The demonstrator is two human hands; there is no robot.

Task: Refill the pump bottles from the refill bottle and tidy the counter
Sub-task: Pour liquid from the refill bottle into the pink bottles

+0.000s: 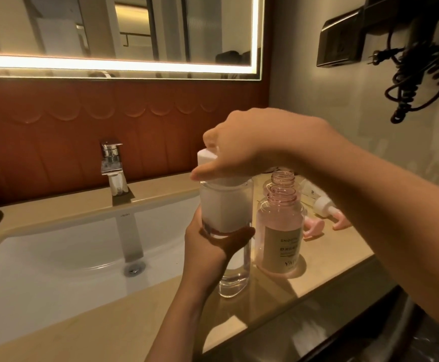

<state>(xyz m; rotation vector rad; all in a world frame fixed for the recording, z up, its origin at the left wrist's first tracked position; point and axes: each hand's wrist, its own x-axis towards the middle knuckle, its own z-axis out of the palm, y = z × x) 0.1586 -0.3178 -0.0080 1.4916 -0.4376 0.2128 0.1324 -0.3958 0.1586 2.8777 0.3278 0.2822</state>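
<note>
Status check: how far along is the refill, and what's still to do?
Done: the front pink bottle and the rear pink bottle stand open, with two pink pump heads lying on the counter. In hand: the left hand grips the clear bottle, and the right hand grips its white cap. Left, likely: pouring, refitting pumps, tidying.

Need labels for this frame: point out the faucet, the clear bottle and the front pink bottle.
faucet (111, 163), head view, chrome body.
clear bottle (235, 278), head view, lower glass.
front pink bottle (285, 246), head view, label.
</note>
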